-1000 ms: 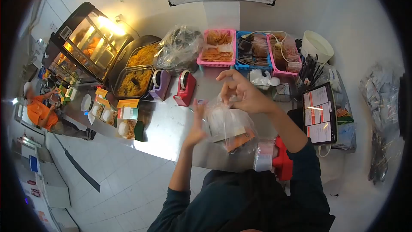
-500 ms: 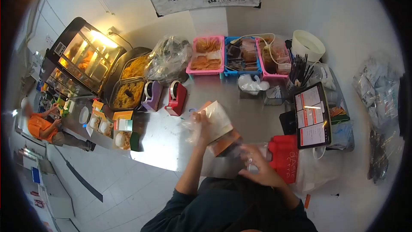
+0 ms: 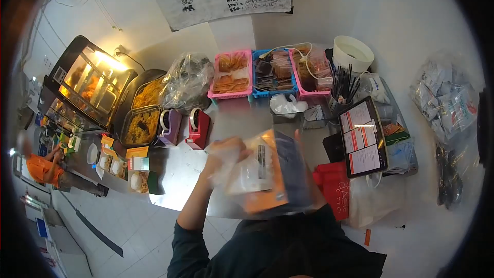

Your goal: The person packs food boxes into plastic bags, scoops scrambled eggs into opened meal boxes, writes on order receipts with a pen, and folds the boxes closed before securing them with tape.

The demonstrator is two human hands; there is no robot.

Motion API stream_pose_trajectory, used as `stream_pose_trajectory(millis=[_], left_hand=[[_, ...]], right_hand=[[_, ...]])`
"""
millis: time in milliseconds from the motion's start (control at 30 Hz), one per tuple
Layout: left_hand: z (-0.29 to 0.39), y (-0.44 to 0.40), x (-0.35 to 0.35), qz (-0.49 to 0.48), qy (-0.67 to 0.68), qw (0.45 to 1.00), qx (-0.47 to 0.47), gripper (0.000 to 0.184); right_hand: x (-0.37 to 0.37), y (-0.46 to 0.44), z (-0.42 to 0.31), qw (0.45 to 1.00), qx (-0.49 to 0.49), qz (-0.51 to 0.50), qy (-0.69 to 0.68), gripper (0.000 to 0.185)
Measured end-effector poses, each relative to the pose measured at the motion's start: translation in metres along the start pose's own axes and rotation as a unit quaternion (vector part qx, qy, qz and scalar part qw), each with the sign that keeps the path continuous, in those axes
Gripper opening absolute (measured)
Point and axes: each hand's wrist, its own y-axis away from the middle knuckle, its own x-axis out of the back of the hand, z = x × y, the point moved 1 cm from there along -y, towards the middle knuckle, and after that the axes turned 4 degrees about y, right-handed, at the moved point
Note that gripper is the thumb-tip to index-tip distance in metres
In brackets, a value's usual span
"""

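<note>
An orange and dark blue box is tilted up in front of my body, blurred by motion. A white slip with a dark printed strip shows on its left part. Clear plastic, apparently a bag, hangs around the box's left side. My left hand is closed on this plastic at the box's upper left. Most of my right hand is hidden behind the box's right side; only a fingertip shows above the dark panel.
Red and purple tape dispensers stand on the metal counter, near rice trays. Sachet baskets line the back. A tablet and a red bag-like item are at right. Another person works far left.
The box has swung up and right, and its dark side now faces me more. My right hand has moved from beside the box to behind it. My left hand stays on the plastic.
</note>
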Motion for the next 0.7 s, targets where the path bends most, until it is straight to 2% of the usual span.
stream_pose_trajectory(millis=[67, 133, 167, 200, 267, 300, 333, 400, 433, 500, 533, 567, 600, 667, 700], left_hand=[[-0.005, -0.019, -0.021, -0.019, 0.072, 0.995, 0.062, 0.014], [-0.041, -0.024, -0.052, 0.008, -0.052, 0.998, -0.036, 0.007], [-0.053, -0.028, -0.063, 0.024, -0.114, 0.990, -0.086, 0.005], [-0.052, -0.031, -0.072, -0.018, -0.126, 0.991, -0.042, 0.006], [-0.046, -0.027, -0.096, -0.103, -0.148, 0.983, 0.045, 0.010], [-0.034, -0.020, -0.099, -0.035, -0.160, 0.986, -0.032, 0.013], [-0.034, -0.016, -0.099, -0.032, -0.131, 0.991, 0.007, 0.013], [-0.042, -0.009, -0.096, -0.027, -0.074, 0.993, 0.084, 0.012], [-0.051, -0.003, -0.096, 0.002, -0.058, 0.994, 0.090, 0.011], [-0.070, 0.008, -0.100, 0.059, -0.026, 0.993, 0.104, 0.009], [-0.073, 0.009, -0.102, 0.062, -0.006, 0.990, 0.127, 0.012], [-0.075, 0.009, -0.102, 0.065, 0.014, 0.986, 0.150, 0.017], [-0.076, 0.009, -0.103, 0.069, 0.033, 0.982, 0.174, 0.024], [-0.068, 0.000, -0.094, 0.060, 0.111, 0.968, 0.215, 0.024], [-0.064, -0.005, -0.090, 0.056, 0.150, 0.959, 0.235, 0.024]], right_hand=[[0.025, -0.001, 0.008, 0.983, 0.081, 0.105, -0.131, 0.030], [0.054, 0.019, 0.045, 0.938, 0.184, 0.187, -0.228, 0.027], [0.059, 0.032, 0.063, 0.942, 0.184, 0.169, -0.225, 0.026], [0.063, 0.045, 0.077, 0.946, 0.183, 0.151, -0.221, 0.025], [0.047, 0.068, 0.097, 0.987, 0.138, 0.082, 0.010, 0.018], [0.033, 0.075, 0.103, 0.985, 0.112, 0.044, 0.125, 0.015], [0.028, 0.077, 0.102, 0.967, 0.084, 0.007, 0.239, 0.012], [0.045, 0.066, 0.077, 0.893, 0.201, 0.177, 0.362, 0.011], [0.052, 0.057, 0.058, 0.834, 0.257, 0.257, 0.414, 0.011], [0.047, 0.023, -0.023, 0.675, 0.362, 0.387, 0.514, 0.015], [0.050, 0.007, -0.057, 0.624, 0.331, 0.414, 0.574, 0.013], [0.075, -0.019, -0.079, 0.550, 0.390, 0.384, 0.631, 0.011], [0.102, -0.043, -0.095, 0.544, 0.358, 0.339, 0.679, 0.007], [0.144, -0.082, -0.115, 0.550, 0.257, 0.246, 0.756, 0.007], [0.164, -0.095, -0.115, 0.502, 0.184, 0.228, 0.814, 0.008]])
